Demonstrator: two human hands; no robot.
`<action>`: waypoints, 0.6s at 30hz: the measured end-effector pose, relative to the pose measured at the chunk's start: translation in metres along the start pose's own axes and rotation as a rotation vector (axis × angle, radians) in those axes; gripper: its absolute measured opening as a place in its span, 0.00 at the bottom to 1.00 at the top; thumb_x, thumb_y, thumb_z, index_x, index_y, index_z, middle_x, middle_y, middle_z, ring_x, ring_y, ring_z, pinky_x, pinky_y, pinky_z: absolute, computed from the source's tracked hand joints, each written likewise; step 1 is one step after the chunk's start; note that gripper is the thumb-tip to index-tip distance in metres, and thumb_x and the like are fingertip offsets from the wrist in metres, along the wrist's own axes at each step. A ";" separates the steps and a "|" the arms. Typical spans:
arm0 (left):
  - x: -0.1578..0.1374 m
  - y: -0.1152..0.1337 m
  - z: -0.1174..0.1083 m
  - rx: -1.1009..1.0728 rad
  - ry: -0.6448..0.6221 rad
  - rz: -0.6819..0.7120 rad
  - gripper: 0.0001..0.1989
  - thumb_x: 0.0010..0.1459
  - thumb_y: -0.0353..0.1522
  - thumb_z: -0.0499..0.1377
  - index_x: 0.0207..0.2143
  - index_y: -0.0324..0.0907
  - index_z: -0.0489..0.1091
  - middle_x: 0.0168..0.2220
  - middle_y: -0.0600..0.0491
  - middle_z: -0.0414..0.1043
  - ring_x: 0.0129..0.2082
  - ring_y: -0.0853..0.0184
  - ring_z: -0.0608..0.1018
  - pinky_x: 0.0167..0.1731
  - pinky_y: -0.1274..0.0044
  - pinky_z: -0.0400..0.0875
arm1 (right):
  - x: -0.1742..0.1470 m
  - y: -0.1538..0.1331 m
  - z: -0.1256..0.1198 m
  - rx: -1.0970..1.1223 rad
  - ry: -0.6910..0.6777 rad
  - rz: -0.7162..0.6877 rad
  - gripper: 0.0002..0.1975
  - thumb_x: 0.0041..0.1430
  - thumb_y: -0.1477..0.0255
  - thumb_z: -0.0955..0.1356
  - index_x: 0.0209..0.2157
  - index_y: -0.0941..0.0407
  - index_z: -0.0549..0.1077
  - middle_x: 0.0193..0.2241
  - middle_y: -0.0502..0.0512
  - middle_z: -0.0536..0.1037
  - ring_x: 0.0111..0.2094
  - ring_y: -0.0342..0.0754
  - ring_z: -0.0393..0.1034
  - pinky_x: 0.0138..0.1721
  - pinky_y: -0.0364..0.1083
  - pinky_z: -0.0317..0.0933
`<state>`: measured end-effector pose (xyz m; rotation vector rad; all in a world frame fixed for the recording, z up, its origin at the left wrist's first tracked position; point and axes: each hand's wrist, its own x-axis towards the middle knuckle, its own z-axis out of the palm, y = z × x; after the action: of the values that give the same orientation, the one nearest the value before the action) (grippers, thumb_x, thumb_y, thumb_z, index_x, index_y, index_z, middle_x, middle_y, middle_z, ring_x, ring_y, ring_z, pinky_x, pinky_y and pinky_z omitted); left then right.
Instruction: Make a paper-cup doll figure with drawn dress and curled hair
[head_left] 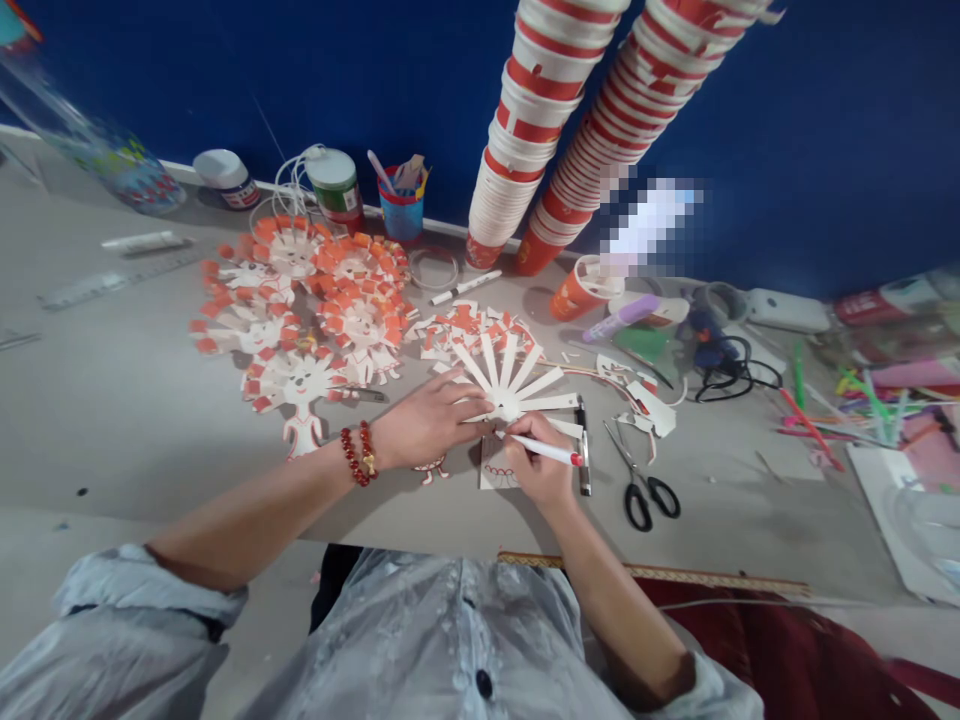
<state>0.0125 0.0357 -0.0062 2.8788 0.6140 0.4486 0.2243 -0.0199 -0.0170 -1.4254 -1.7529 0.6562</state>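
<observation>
A white paper cutout [508, 372] with strips fanning out from its middle lies on the table in front of me. My left hand [439, 418] rests flat on its left side, fingers stretched out. In my right hand [541, 470] is a white marker pen [551, 452] with a red end, its tip close to the middle of the cutout. Partly under my right hand lies a white paper [491, 478] with a red drawn edge. Just right of it is a black-and-silver pen [584, 470]. Part of a small paper figure [431, 472] shows below my left hand.
Black-handled scissors [641, 495] lie to the right. Several finished-looking paper figures [304, 385] with orange-tipped fringes are at the left. Orange-and-white paper scraps [472, 330] lie behind the cutout. Two tall paper-cup stacks [517, 150] stand by the blue wall, beside an orange cup [574, 292].
</observation>
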 end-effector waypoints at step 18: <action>0.000 -0.001 0.001 -0.014 -0.013 0.001 0.15 0.65 0.28 0.53 0.52 0.44 0.69 0.55 0.49 0.69 0.59 0.60 0.66 0.66 0.57 0.45 | 0.000 0.000 0.001 -0.025 -0.023 -0.016 0.04 0.52 0.75 0.65 0.25 0.54 0.66 0.17 0.44 0.64 0.18 0.42 0.56 0.22 0.42 0.52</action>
<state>0.0127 0.0366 -0.0074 2.8662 0.6048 0.4327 0.2234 -0.0200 -0.0171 -1.4245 -1.7944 0.6474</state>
